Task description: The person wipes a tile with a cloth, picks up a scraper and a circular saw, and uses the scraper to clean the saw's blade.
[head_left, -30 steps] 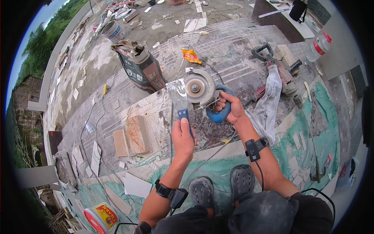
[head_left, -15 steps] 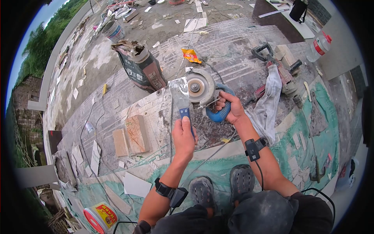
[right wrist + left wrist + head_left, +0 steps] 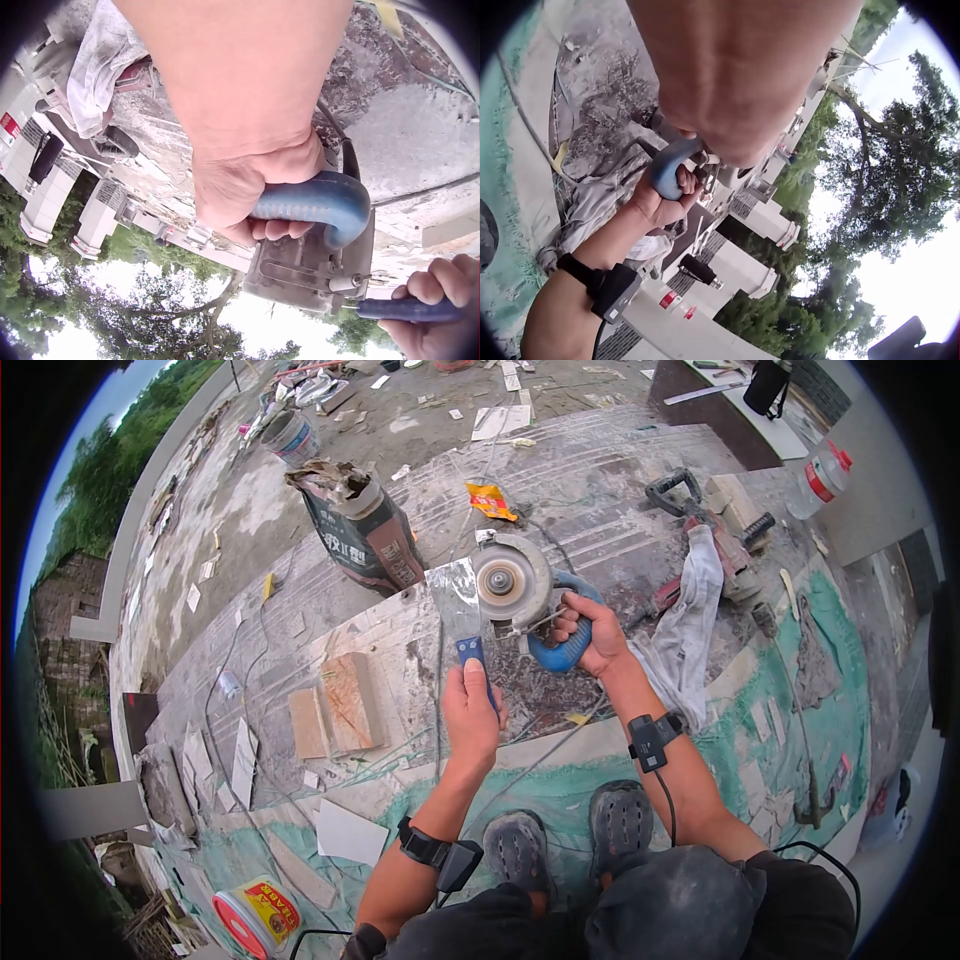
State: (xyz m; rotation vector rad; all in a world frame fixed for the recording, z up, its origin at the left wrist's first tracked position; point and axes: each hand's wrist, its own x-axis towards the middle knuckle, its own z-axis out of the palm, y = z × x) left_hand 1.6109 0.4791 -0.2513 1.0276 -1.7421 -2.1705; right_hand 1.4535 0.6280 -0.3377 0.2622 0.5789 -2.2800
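Observation:
My left hand grips the blue handle of a scraper, thumb laid along the handle. The scraper's wide, whitish-smeared metal blade points away from me, its edge right at the round disc of a handheld circular saw. Curled round the saw's blue loop handle is my right hand. In the right wrist view the fingers wrap that handle from above, while the scraper juts towards the saw body. My left forearm hides the scraper in the left wrist view.
A dark bag stands beyond the scraper, with a stone-like block to the left. At right lie a red power tool and a whitish cloth. Cables cross the dusty boards; a bucket sits lower left.
The scraper blade shifts slightly right over the edge of the disc, then back left. The saw and my right hand stay in place.

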